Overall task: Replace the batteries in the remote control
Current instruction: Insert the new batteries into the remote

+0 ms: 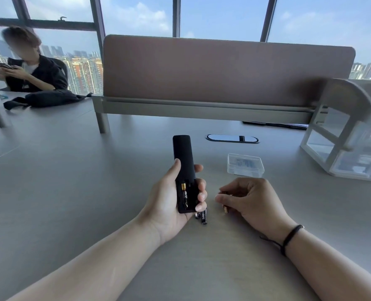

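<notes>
While my left hand (171,198) grips the remote (184,172), long axis running near to far, my right hand (248,200) pinches a battery (225,208) just right of the open compartment's vacant right slot.

Grey desk (71,170), brown divider panel (223,72), tall windows (223,16) (daylit city skyline beyond).

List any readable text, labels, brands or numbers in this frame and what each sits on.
None can be read.
Black-and-gold battery in the open compartment of the black remote control: pale print, too small to read.
Small clear plastic box on the grey table: bluish contents with marks, blurred.
Loose dark batteries beside the left hand: no legible marks.
</notes>
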The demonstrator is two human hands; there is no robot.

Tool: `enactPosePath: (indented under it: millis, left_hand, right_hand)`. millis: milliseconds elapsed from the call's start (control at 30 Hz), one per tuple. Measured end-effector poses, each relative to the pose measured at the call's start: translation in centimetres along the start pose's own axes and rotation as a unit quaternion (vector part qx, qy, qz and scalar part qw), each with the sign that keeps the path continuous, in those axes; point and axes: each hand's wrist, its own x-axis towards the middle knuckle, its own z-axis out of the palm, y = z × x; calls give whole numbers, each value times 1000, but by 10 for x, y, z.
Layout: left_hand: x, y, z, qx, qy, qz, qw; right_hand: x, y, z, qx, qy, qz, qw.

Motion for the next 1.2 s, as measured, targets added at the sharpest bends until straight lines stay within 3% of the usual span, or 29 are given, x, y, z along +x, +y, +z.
enactPosePath:
  millis: [233, 367, 567, 667, 1200]
  left_hand:
    - [-1, -3, -1, 14, -4, 5, 1000]
    - [-1, -3, -2, 47, -4, 7, 999]
    - [-2, -4, 1, 66, -24, 18, 997]
    - [-2, -3, 1, 67, -28, 27, 997]
    - [-2, -3, -1, 87, -33, 37, 995]
  right_hand:
    - [-3, -5, -1, 51, -17, 13, 998]
    - [-3, -10, 0, 148, -12, 27, 988]
    - [3, -13, -1, 399, 14, 171, 901]
    - [5, -12, -8, 464, 2, 207, 861]
    - [-1, -17, -9, 443, -38, 208, 871]
